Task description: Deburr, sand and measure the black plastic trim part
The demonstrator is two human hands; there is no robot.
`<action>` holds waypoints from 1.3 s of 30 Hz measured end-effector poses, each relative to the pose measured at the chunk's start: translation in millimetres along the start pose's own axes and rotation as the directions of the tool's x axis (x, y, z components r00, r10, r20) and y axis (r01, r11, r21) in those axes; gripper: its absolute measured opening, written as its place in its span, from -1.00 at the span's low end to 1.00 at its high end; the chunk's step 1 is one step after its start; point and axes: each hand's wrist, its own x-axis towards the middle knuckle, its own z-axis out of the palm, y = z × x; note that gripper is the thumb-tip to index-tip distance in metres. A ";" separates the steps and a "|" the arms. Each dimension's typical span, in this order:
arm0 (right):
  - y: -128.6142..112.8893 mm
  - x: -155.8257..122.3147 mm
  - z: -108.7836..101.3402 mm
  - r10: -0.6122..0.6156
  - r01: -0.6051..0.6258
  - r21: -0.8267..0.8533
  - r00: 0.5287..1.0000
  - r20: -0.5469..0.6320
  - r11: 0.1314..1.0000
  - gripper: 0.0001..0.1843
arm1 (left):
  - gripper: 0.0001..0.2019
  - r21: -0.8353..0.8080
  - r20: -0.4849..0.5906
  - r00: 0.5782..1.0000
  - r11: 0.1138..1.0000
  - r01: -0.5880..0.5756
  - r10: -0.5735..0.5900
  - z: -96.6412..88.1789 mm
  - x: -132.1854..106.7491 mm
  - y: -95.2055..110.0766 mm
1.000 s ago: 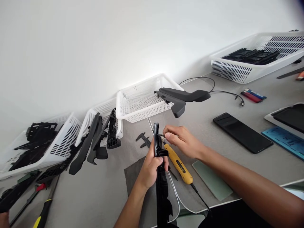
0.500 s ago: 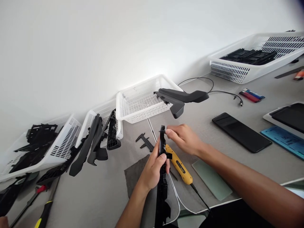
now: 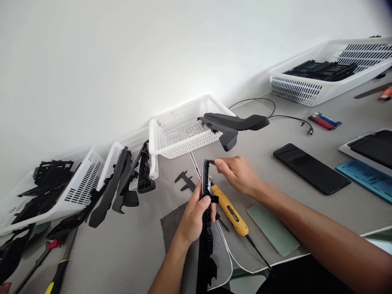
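My left hand (image 3: 193, 216) is wrapped round a long black plastic trim part (image 3: 204, 232) held upright, edge-on to me, over a dark grey cloth (image 3: 177, 228). My right hand (image 3: 239, 173) reaches in from the right with its fingertips pinched together at the top end of that part; what they pinch is too small to name. A yellow-handled tool (image 3: 230, 211) lies on the table just under my right hand. A white cable (image 3: 226, 251) curls past the part's lower end.
White baskets line the wall: one (image 3: 180, 126) with a black trim piece (image 3: 234, 124) across its rim, two at left (image 3: 52, 192) with black parts, one at far right (image 3: 324, 69). A caliper (image 3: 186, 182), phone (image 3: 308, 168), green pad (image 3: 273, 230), tablet (image 3: 370, 147) and screwdrivers (image 3: 55, 273) lie around.
My right hand's fingertips rose from the middle of the part's upper section to its top end. The left hand tilted the part slightly while keeping its grip.
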 end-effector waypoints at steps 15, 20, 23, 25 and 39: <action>-1.3 -1.7 0.3 -0.067 0.067 -0.009 0.998 0.012 0.998 -0.26 | -0.27 0.012 0.013 1.000 1.000 -0.006 0.006 -0.1 0.7 -0.3; -2.8 -2.0 1.6 -0.058 0.060 -0.045 0.998 0.036 0.997 -0.27 | -0.24 -0.010 0.026 1.000 1.000 -0.007 0.007 -1.3 0.8 -2.8; 0.5 -0.7 -2.3 0.015 -0.015 -0.003 0.997 -0.076 1.000 -0.21 | -0.27 -0.001 0.027 1.000 1.000 -0.003 0.003 -1.5 1.3 -2.4; -2.1 -1.9 -2.2 -0.035 0.035 0.021 0.999 -0.023 0.999 -0.21 | -0.27 -0.003 0.026 1.000 1.000 -0.003 0.003 -1.6 1.9 -2.8; -7.4 -3.7 -0.4 -0.132 0.152 -0.107 0.975 0.178 0.982 -0.33 | -0.28 -0.015 -0.002 1.000 1.000 -0.010 0.010 -0.8 2.3 -4.6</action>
